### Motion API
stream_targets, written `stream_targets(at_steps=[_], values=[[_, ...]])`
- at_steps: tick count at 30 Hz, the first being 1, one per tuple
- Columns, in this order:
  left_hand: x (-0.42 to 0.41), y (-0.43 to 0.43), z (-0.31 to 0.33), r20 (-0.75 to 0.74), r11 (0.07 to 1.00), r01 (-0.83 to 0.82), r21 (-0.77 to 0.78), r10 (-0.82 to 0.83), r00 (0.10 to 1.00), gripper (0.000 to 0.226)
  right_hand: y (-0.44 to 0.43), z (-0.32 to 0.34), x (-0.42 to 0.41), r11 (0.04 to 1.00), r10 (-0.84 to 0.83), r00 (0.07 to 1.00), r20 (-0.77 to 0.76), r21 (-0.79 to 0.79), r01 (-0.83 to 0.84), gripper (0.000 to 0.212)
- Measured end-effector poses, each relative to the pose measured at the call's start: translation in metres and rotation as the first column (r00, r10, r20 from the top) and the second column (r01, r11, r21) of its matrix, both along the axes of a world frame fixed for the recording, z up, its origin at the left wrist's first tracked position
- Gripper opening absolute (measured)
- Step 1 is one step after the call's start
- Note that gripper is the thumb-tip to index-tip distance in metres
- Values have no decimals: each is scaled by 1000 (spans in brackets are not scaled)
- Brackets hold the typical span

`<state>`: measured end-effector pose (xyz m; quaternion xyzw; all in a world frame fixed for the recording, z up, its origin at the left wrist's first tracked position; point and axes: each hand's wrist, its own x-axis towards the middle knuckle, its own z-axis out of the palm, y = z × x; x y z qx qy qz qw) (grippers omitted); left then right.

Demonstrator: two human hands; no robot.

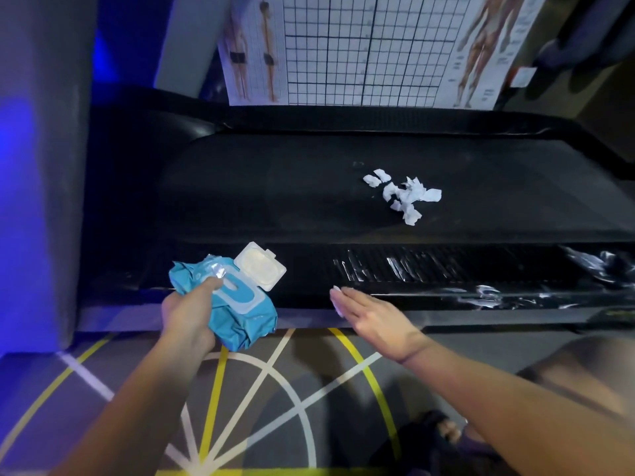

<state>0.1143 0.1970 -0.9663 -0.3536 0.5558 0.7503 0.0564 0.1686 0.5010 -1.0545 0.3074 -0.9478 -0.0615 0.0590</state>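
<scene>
My left hand [187,312] grips a crumpled blue pack of wet wipes [237,305] whose white flip lid [261,265] stands open. The pack hangs over the near edge of a black treadmill. My right hand [369,316] is held flat with straight fingers, just right of the pack, by the treadmill's near side rail [412,298]. It holds nothing. Several torn white paper scraps [402,195] lie in a small heap on the black treadmill belt [275,187], well beyond both hands.
White smears mark the ribbed foot rail [395,267] and its right end [598,262]. Posture and anatomy charts with a grid [364,46] hang behind the treadmill. A grey pillar [41,166] stands at left. The floor [261,389] has yellow and white lines.
</scene>
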Motion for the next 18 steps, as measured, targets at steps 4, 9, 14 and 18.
stream_targets(at_steps=[4,9,14,18], values=[[3,2,-8,15,1000,14,-27,-14,1000,41,12,0,1,997,-73,996,48,25,72,56],[0,7,-11,18,998,27,-49,-26,999,46,42,7,18,981,-196,974,112,16,196,57],[-1,20,-5,-13,998,70,-7,-70,997,46,72,13,39,904,-427,884,189,99,416,66],[-1,24,-1,-32,996,83,26,-82,996,46,69,20,38,757,-618,736,277,-43,652,36]])
